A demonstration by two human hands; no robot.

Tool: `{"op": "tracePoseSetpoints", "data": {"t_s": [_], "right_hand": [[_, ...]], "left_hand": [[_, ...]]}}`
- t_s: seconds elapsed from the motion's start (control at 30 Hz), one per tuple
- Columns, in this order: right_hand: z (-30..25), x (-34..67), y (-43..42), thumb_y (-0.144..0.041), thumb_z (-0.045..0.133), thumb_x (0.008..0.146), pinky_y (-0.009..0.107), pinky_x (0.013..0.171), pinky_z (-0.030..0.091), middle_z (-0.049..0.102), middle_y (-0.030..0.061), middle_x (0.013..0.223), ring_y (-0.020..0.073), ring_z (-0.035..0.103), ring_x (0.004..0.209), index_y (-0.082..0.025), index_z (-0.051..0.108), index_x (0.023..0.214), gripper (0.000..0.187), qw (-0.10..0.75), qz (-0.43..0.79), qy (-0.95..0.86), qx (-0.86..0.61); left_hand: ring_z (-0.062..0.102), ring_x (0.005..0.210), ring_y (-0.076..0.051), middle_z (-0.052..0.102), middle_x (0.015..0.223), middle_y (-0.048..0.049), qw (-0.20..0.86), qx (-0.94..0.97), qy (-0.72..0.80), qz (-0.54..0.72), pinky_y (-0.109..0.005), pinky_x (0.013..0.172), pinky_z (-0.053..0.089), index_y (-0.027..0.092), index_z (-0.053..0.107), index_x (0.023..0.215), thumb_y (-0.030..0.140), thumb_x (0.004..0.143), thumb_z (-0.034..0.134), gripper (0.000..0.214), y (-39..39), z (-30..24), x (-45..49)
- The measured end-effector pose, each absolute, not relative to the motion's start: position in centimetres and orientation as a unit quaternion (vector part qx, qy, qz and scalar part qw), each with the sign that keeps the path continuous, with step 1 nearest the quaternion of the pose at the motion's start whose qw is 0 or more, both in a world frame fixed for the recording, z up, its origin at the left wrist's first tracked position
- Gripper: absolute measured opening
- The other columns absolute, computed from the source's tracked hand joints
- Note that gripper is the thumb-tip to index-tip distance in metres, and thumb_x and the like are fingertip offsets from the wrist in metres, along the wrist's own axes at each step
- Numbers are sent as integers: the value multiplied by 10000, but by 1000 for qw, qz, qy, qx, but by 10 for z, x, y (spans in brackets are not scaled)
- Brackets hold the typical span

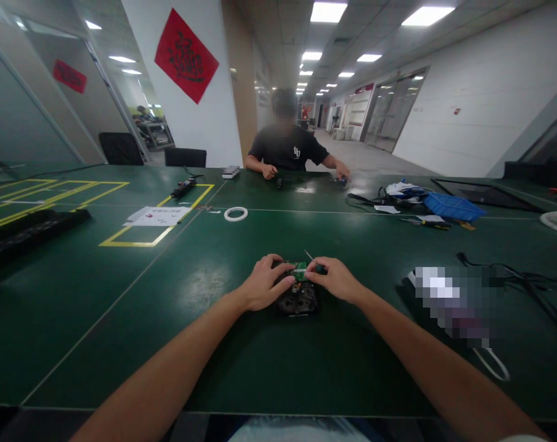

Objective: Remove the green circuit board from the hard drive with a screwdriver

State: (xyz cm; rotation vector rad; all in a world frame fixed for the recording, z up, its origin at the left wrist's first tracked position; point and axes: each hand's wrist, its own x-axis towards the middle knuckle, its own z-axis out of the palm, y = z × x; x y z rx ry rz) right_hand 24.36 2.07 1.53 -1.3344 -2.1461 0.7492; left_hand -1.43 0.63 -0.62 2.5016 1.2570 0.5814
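A small black device (298, 299) with a green circuit board (299, 270) at its far end lies on the green table (167, 294) in front of me. My left hand (264, 283) is curled round the device's left side, thumb near the board. My right hand (336, 277) is closed in a pinch on a thin tool (311, 258) whose tip points at the board.
Across the table sits another person (287, 147) with both hands on small parts. A white tape ring (236, 213), a paper sheet (157, 215) inside yellow floor-tape lines, a blue tray (453, 207) with tools, and black cables (527, 282) at the right lie around.
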Motion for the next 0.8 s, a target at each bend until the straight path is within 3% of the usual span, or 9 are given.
{"op": "tracePoseSetpoints", "data": {"t_s": [0.17, 0.33, 0.5, 0.8], "right_hand": [[11, 231, 25, -373, 700, 850, 299, 789, 423, 692, 29, 932, 180, 598, 877, -210, 741, 869, 169, 241, 285, -791, -485], [7, 232, 26, -360, 715, 835, 307, 804, 446, 679, 43, 988, 190, 610, 911, -208, 754, 868, 160, 248, 318, -777, -483], [3, 230, 22, -357, 733, 810, 310, 792, 448, 677, 48, 989, 200, 608, 920, -201, 746, 860, 164, 249, 308, -768, -504], [-4, 229, 19, -351, 746, 803, 279, 674, 451, 704, 31, 870, 162, 604, 754, -191, 727, 873, 176, 274, 392, -707, -521]], "left_hand": [[266, 1459, -346, 322, 1558, -85, 167, 890, 393, 161, -568, 1166, 276, 395, 468, 1490, 585, 1029, 338, 515, 6, -3, -20], [288, 1452, -356, 305, 1592, -66, 187, 896, 375, 147, -579, 1172, 273, 419, 475, 1484, 625, 990, 424, 538, 7, 2, -26], [310, 1440, -390, 340, 1577, -73, 227, 891, 362, 154, -590, 1167, 289, 408, 519, 1457, 683, 850, 636, 676, 9, 7, -34], [237, 1479, -424, 247, 1612, -72, 289, 884, 343, 131, -598, 1193, 264, 413, 460, 1494, 710, 610, 831, 1003, 15, 4, -40]]}}
